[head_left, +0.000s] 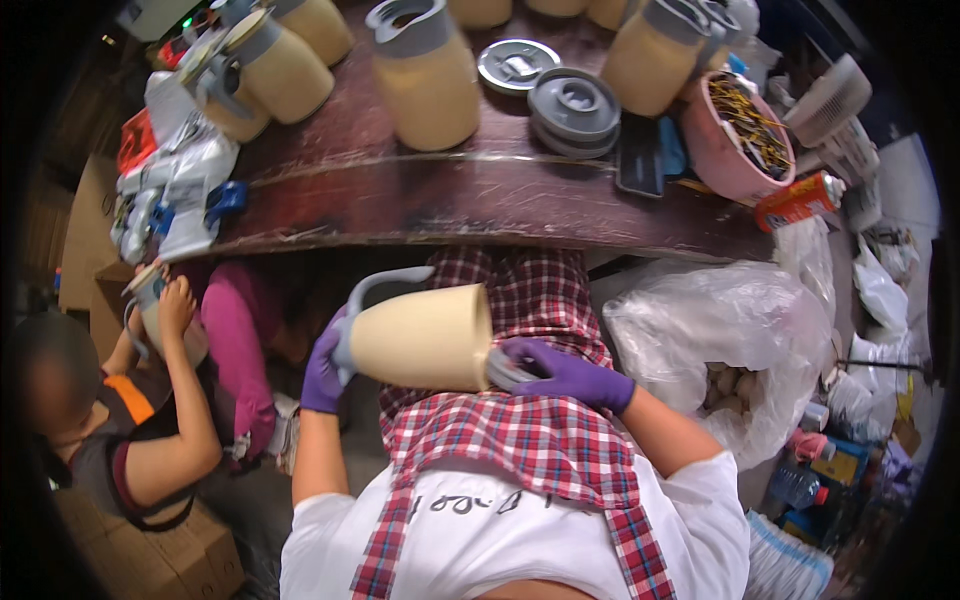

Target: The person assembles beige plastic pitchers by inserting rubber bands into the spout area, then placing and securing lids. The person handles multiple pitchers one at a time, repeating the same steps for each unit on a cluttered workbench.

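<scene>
A cream jug [420, 338] with a grey top and handle lies on its side above my lap, its base end facing right. In a purple glove, my left hand [326, 362] is closed round the jug's grey top end. My right hand [568, 374], also gloved in purple, grips a round grey cap [510, 368] at the lower rim of the base end. How far the cap is seated on the jug cannot be made out.
Several cream jugs [428, 95] stand on the dark red table [400, 205], near stacked grey discs [575, 110], a phone [640, 160] and a pink bucket [730, 150]. A clear plastic bag [690, 310] sits at my right. At left, another person [150, 440] holds a jug.
</scene>
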Demonstrator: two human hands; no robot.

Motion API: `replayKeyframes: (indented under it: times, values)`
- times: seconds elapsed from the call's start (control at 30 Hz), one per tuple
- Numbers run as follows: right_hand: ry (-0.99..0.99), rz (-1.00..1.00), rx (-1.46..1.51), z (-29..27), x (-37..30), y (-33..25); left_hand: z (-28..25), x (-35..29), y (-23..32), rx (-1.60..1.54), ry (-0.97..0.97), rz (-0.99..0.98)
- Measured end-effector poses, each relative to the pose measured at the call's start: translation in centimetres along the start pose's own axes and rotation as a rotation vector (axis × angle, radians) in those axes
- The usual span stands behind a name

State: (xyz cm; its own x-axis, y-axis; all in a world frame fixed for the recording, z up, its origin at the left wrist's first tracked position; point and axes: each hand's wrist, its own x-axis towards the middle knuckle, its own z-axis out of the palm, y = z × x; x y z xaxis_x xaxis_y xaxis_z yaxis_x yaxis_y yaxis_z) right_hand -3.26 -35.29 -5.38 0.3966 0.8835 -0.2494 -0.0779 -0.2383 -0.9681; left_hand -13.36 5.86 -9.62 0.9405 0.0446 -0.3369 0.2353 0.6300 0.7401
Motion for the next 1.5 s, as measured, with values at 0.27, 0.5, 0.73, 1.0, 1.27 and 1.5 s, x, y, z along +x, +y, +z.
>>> replayKeyframes:
  times: [0.27, 0.5, 0.73, 1.0, 1.27, 1.5]
  values:
    - [-0.095, 0.078, 0.005, 0.5, 4.3, 0.8, -3.2, -4.3, -1.4, -0.066, 0.108, 0.048]
    - [-0.354, 0.01, 0.042, 0.2, 4.6, -1.3, -6.1, -5.1, -6.7, -0.319, 0.277, 0.058]
    - [-0.297, 0.051, 0.09, -0.6, 4.4, 2.4, -4.6, -5.2, -3.2, -0.423, 0.321, 0.165]
    - [0.441, 0.136, 0.038, 2.9, -0.6, 3.0, -0.9, -5.9, -0.1, -0.194, 0.35, 0.211]
    - [1.005, 0.198, 0.046, 0.8, -2.4, -0.3, 1.5, -4.3, -2.3, -0.104, 0.32, 0.164]
    - [1.098, -0.54, -0.357, 0.0, 3.3, -6.0, 7.5, -2.0, -2.4, -0.279, 0.309, 0.064]
